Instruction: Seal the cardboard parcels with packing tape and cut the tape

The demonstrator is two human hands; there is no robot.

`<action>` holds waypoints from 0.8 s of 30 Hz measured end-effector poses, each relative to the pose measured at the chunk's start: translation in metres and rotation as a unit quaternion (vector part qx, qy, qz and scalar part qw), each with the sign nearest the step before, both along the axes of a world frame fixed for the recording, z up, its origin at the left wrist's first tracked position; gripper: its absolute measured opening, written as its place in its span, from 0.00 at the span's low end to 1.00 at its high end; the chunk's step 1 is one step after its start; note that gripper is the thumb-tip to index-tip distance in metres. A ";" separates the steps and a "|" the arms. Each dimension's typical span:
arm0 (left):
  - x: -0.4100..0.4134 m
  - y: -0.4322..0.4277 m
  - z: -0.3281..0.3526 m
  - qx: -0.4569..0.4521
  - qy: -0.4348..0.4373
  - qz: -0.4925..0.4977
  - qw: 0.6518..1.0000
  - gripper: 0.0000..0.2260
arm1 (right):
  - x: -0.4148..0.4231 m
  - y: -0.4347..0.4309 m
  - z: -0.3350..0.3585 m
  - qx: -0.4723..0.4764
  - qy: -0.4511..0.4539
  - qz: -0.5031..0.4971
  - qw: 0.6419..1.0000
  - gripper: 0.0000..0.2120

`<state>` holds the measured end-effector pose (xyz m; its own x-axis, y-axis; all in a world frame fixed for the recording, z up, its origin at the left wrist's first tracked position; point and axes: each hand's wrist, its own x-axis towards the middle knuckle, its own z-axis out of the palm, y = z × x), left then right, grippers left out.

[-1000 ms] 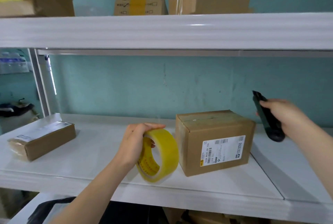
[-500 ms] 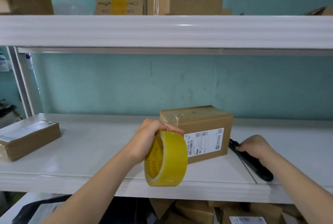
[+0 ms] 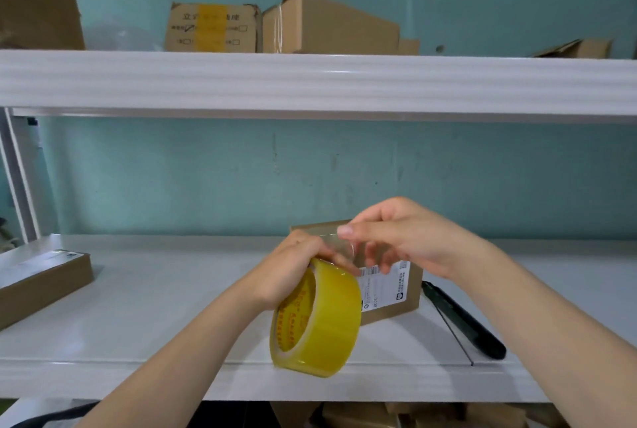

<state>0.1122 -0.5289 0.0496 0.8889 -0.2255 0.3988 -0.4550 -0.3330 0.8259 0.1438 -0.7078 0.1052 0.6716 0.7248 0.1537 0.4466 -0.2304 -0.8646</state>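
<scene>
**A:** Start nearest. What is the left hand point(image 3: 293, 277) doing?

**B:** It grips the tape roll point(image 3: 320, 324) from above, fingers curled over the rim. The roll stands on edge, raised just off the front of the shelf point(image 3: 155, 307). Held that way it can turn as tape comes off.

**A:** And the right hand point(image 3: 410, 238)?

**B:** It is just above the roll, thumb and forefinger pinching the tape end point(image 3: 339, 246), a short clear strip lifted from the roll. The other fingers hang loosely curled. I judge the person is drawing out a length before laying it down.

**A:** Where is the parcel?

**B:** The parcel point(image 3: 412, 284) sits on the shelf directly behind both hands, label facing forward and top partly hidden by them. That puts it close enough for the strip to reach its top seam.

**A:** The cutter?

**B:** The black cutter point(image 3: 463, 319) lies on the shelf just right of the parcel, touched by neither hand. It is probably parked there within the right hand's reach for the cut.

**A:** Further off?

**B:** A flat parcel point(image 3: 41, 284) lies at the far left. More boxes point(image 3: 331, 26) stand on the upper shelf point(image 3: 310, 83).
</scene>
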 end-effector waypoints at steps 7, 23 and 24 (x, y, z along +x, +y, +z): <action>0.002 0.007 0.002 -0.009 0.002 -0.014 1.000 0.21 | 0.009 0.005 0.003 -0.015 0.026 0.041 0.999 0.06; 0.000 0.025 -0.012 -0.054 0.073 -0.063 0.994 0.22 | 0.012 0.015 0.001 -0.042 0.030 0.113 0.992 0.07; 0.002 0.026 -0.013 -0.059 0.077 -0.069 0.993 0.23 | 0.013 0.015 0.001 -0.030 0.047 0.122 0.991 0.07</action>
<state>0.1138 -0.5030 0.0368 0.9055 -0.3086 0.2913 -0.3546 -0.1732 0.9188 0.1565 -0.6926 0.1061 0.4841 0.8736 0.0502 0.4143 -0.1783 -0.8925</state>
